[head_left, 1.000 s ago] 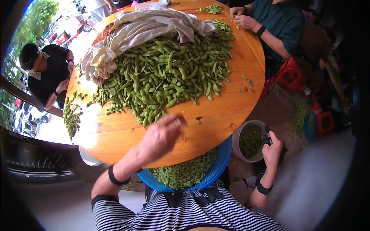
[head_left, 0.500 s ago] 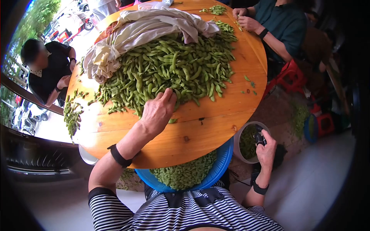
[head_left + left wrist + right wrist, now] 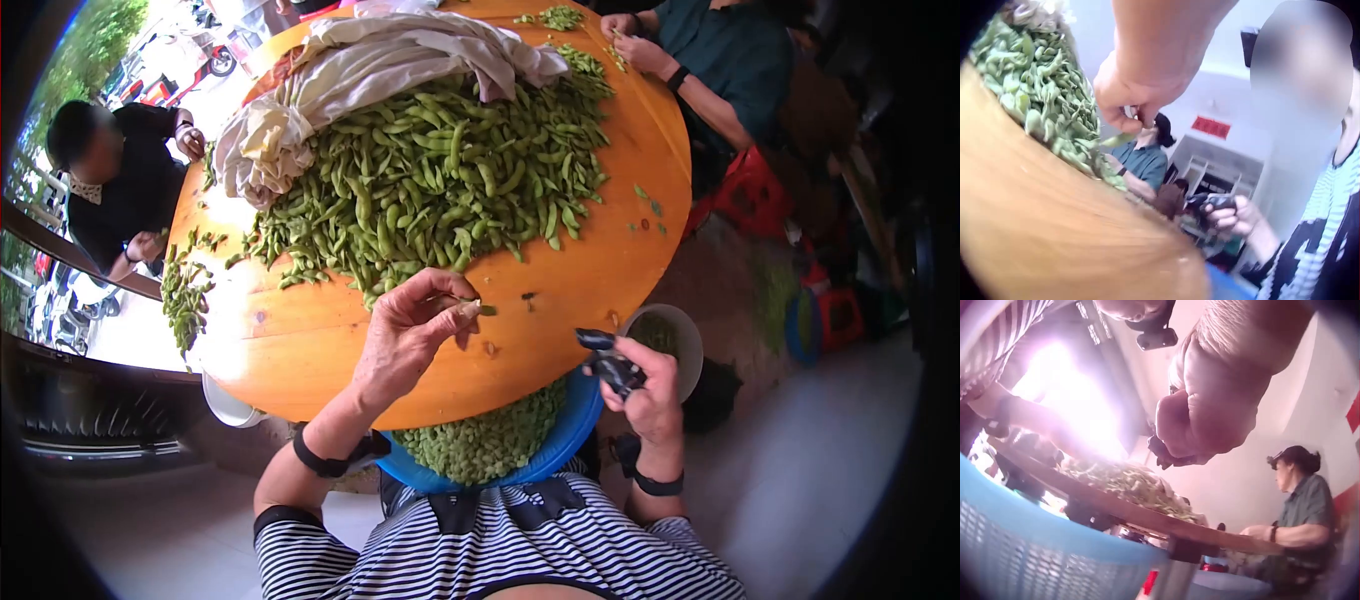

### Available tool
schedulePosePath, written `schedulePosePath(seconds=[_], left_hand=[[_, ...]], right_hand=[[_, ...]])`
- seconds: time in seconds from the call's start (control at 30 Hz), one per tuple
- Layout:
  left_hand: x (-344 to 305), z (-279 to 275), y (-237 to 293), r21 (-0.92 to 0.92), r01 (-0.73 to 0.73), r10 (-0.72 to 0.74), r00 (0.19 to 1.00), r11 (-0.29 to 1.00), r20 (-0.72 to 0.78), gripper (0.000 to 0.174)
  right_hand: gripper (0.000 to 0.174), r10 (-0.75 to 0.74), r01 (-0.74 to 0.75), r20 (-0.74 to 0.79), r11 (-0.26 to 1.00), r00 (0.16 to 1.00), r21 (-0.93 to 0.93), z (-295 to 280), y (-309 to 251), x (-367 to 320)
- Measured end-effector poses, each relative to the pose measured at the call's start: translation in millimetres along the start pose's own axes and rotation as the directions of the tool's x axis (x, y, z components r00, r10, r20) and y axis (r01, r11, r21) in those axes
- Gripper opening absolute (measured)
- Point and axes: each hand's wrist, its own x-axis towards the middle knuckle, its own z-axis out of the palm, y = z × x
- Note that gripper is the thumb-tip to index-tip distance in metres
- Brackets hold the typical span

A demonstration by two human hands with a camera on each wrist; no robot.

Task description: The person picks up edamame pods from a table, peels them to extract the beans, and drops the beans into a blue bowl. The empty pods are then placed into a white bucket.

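My left hand (image 3: 408, 335) is raised over the near part of the round wooden table (image 3: 330, 375). It pinches a green soybean pod (image 3: 487, 310) between thumb and fingers; the left wrist view also shows the pod (image 3: 1120, 140). To its right, my right hand (image 3: 655, 395) grips a small black clipper-like tool (image 3: 616, 373), whose two dark prongs stand apart toward the left hand. Beyond the left hand spreads a big heap of green pods (image 3: 430, 180). Under the table edge, a blue basin (image 3: 575, 415) holds shelled green beans (image 3: 485, 445).
A pale cloth (image 3: 390, 65) covers the heap's far side. A white bucket (image 3: 690, 350) with green contents stands right of the basin. One person (image 3: 125, 190) sits at left, another (image 3: 710, 70) at upper right beside a red stool (image 3: 750, 195). Smaller pods (image 3: 187, 295) lie at the left edge.
My left hand reached into the heap, then came back toward me with a pod. My right hand has moved from over the bucket up and left, nearer the left hand.
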Motion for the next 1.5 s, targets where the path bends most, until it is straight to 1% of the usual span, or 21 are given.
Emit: schedulePosePath(seconds=[0.07, 0.13, 0.27, 0.37, 0.4, 0.47, 0.5, 0.57, 0.7, 0.77, 0.9, 0.97, 1.0, 1.07, 1.1, 1.2, 1.27, 1.37, 1.43, 1.47, 1.5], left_hand=[[-8, 13, -4, -0.311, 0.029, -0.020, 0.999, 0.950, 0.030, 0.007], [-16, 22, -9, -0.376, 0.084, -0.058, 0.995, 0.923, 0.079, 0.009], [-31, 36, -21, -0.360, 0.099, -0.051, 0.989, 0.928, 0.141, 0.010], [-39, 39, -30, -0.230, 0.078, -0.059, 0.994, 0.970, 0.087, 0.019], [-40, 39, -31, -0.231, 0.080, -0.062, 0.995, 0.970, 0.084, 0.019], [-42, 38, -33, 0.046, 0.019, -0.021, 0.999, 0.999, 0.050, 0.022], [-41, 38, -33, 0.045, 0.023, -0.025, 0.998, 0.999, 0.051, 0.022], [-39, 39, -32, 0.310, -0.171, 0.150, 0.985, 0.935, 0.089, 0.025], [-39, 41, -35, 0.363, -0.181, 0.164, 0.983, 0.914, 0.079, 0.026], [-39, 41, -39, 0.454, -0.211, 0.190, 0.977, 0.865, 0.093, 0.024], [-41, 42, -39, 0.469, -0.257, 0.231, 0.966, 0.845, 0.112, 0.022], [-43, 43, -40, 0.265, -0.100, 0.093, 0.995, 0.959, 0.040, 0.021], [-43, 44, -41, 0.269, -0.113, 0.106, 0.994, 0.957, 0.042, 0.021], [-43, 43, -41, 0.256, -0.103, 0.092, 0.994, 0.961, 0.053, 0.021], [-42, 44, -40, 0.296, -0.095, 0.084, 0.995, 0.950, 0.048, 0.021], [-40, 47, -38, 0.353, -0.171, 0.166, 0.985, 0.920, 0.044, 0.020], [-40, 50, -32, 0.391, -0.183, 0.182, 0.982, 0.902, 0.042, 0.019], [-42, 50, -32, 0.495, -0.238, 0.216, 0.971, 0.836, 0.101, 0.019], [-44, 46, -39, 0.218, -0.119, 0.093, 0.988, 0.969, 0.126, 0.016], [-45, 44, -39, 0.219, -0.120, 0.094, 0.988, 0.968, 0.124, 0.016], [-45, 43, -39, -0.129, 0.116, -0.098, 0.986, 0.985, 0.134, 0.017]], right_hand=[[0.043, 0.012, -0.013, 0.063, 1.000, 0.998, 0.011, 20, -1, 3], [0.037, 0.047, -0.048, 0.065, 0.999, 0.997, 0.002, 36, -7, 5], [0.042, -0.006, 0.002, 0.069, 0.998, 0.998, 0.065, 48, -1, 8], [0.043, 0.035, -0.061, 0.106, 0.964, 0.994, 0.260, 48, 5, 8], [0.043, 0.038, -0.065, 0.108, 0.964, 0.993, 0.260, 46, 7, 9], [0.041, 0.025, -0.052, 0.126, 0.974, 0.992, 0.221, 44, 10, 9], [0.041, 0.028, -0.056, 0.125, 0.973, 0.992, 0.222, 44, 9, 8], [0.037, 0.056, -0.076, 0.133, 0.985, 0.990, 0.157, 45, 3, 9], [0.036, 0.116, -0.141, 0.153, 0.976, 0.981, 0.165, 41, 8, 12], [0.036, 0.051, -0.070, 0.141, 0.989, 0.989, 0.133, 40, 15, 13], [0.034, 0.038, -0.078, 0.212, 0.979, 0.976, 0.187, 33, 21, 15], [0.041, 0.018, -0.083, 0.209, 0.948, 0.978, 0.306, 33, 27, 11], [0.042, -0.023, -0.045, 0.190, 0.936, 0.982, 0.349, 35, 32, 8], [0.038, -0.099, -0.001, 0.287, 0.945, 0.953, 0.328, 30, 31, 10], [0.033, -0.004, -0.091, 0.288, 0.945, 0.958, 0.316, 29, 29, 8], [0.028, 0.020, -0.125, 0.284, 0.925, 0.959, 0.359, 28, 24, 7], [0.026, 0.014, -0.111, 0.298, 0.944, 0.955, 0.310, 29, 22, 8], [0.032, -0.064, 0.008, 0.184, 0.957, 0.981, 0.290, 32, 29, 5], [0.032, -0.085, 0.018, 0.253, 0.967, 0.964, 0.255, 26, 35, 5], [0.032, -0.086, 0.019, 0.254, 0.967, 0.963, 0.255, 26, 35, 4], [0.030, -0.022, -0.100, 0.276, 0.903, 0.961, 0.418, 26, 36, 3]])
